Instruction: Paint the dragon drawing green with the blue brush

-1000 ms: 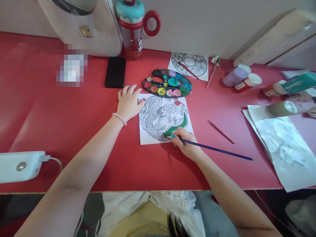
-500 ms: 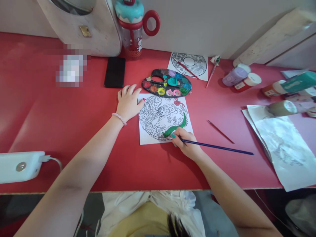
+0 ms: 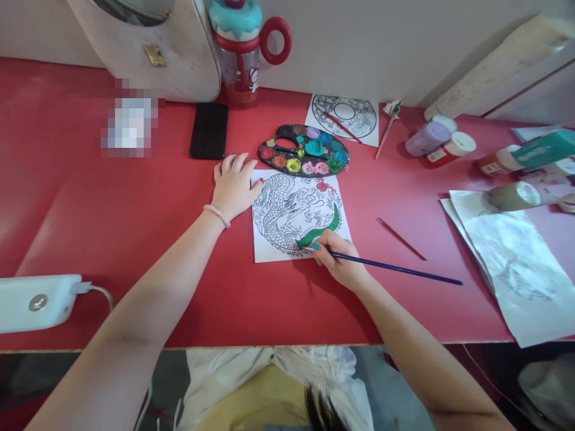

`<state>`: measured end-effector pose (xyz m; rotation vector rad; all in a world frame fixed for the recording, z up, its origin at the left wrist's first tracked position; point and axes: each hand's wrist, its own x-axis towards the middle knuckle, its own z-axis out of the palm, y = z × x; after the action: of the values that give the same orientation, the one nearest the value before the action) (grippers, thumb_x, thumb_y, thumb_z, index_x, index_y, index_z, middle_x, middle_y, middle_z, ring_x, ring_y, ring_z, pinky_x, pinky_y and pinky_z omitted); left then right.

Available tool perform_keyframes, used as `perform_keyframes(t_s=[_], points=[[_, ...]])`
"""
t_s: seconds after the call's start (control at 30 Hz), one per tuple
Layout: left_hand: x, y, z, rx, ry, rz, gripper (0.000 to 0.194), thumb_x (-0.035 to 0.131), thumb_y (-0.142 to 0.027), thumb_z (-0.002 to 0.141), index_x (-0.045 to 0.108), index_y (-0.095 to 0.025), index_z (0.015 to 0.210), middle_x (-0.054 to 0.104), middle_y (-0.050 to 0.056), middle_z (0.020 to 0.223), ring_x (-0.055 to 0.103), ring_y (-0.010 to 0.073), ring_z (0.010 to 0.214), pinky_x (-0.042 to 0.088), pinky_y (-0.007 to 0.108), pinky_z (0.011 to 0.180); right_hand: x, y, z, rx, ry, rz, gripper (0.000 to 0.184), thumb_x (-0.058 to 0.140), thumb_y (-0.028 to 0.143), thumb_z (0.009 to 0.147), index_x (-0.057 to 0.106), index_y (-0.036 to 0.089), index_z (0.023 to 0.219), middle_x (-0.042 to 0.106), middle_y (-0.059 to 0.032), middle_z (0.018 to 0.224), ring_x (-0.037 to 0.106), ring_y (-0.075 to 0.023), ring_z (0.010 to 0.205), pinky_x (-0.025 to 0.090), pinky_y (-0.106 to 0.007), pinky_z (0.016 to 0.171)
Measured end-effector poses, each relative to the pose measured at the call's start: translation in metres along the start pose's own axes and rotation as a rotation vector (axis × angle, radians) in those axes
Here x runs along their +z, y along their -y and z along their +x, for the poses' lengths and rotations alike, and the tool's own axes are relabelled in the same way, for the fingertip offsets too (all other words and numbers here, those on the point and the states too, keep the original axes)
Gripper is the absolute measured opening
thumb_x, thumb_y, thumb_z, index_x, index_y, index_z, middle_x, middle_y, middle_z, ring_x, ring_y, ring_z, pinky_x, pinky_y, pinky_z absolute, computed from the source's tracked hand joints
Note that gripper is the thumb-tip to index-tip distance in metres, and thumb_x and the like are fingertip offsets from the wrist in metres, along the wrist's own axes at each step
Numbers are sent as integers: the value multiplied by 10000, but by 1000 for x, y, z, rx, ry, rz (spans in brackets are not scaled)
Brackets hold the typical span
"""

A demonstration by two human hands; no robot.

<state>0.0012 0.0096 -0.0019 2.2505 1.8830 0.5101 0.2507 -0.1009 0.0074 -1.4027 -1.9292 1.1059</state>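
dark blue paintbrush (image 3: 399,270), its handle slanting off to the right, is pinched between the thumb and fingers of the person's right hand (image 3: 340,258); its tip is at the lower left end of the green band (image 3: 327,227) on the dragon sheet (image 3: 291,209). that sheet lies flat on the red table (image 3: 269,305), just below the paint palette (image 3: 309,158). the left hand (image 3: 232,188) rests with fingers spread, gripping nothing, thumb over the sheet's upper left edge. a black phone (image 3: 209,131) lies near its fingertips.
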Motion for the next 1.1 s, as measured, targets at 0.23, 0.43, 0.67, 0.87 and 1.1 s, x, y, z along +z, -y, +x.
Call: perform_keyframes(t_s=[0.23, 0.43, 0.67, 0.87, 1.1], points=[[-1, -1, 0, -6, 25, -13, 416, 501, -336, 920, 548, -244, 1324, 444, 109, 1502, 327, 370, 1397, 249, 600, 1145, -1, 0, 1, -27, 8, -9, 236, 471, 274, 890, 367, 241, 680, 484, 32, 566, 426, -116, 504, 331, -242, 501], [-1, -1, 0, -9, 28, -23, 422, 508, -333, 917, 550, -241, 1326, 441, 110, 1503, 317, 380, 1400, 241, 603, 1147, 0, -1, 1, -15, 8, -1, 212, 468, 274, 892, 387, 242, 698, 496, 35, 568, 417, -113, 499, 339, -237, 498], [0, 0, 0, 7, -1, -6, 409, 516, -331, 915, 564, -261, 1314, 470, 95, 1488, 348, 375, 1383, 274, 607, 1128, 0, -1, 0, -27, -9, 8, 229, 473, 279, 890, 381, 243, 683, 478, 38, 560, 410, -113, 494, 336, -237, 494], [0, 0, 1, 4, -1, -11, 408, 521, -328, 914, 562, -260, 1314, 468, 93, 1490, 343, 378, 1385, 264, 615, 1131, 0, 0, 0, -22, -5, -9, 229, 472, 267, 888, 375, 243, 682, 482, 38, 561, 413, -112, 490, 323, -237, 486], [-1, -1, 0, -1, 15, 7, 410, 514, -331, 920, 560, -239, 1316, 459, 111, 1494, 343, 369, 1389, 273, 600, 1134, 0, -1, 0, -24, 12, 19, 219, 468, 282, 895, 384, 244, 697, 493, 37, 569, 426, -112, 494, 342, -235, 496]])
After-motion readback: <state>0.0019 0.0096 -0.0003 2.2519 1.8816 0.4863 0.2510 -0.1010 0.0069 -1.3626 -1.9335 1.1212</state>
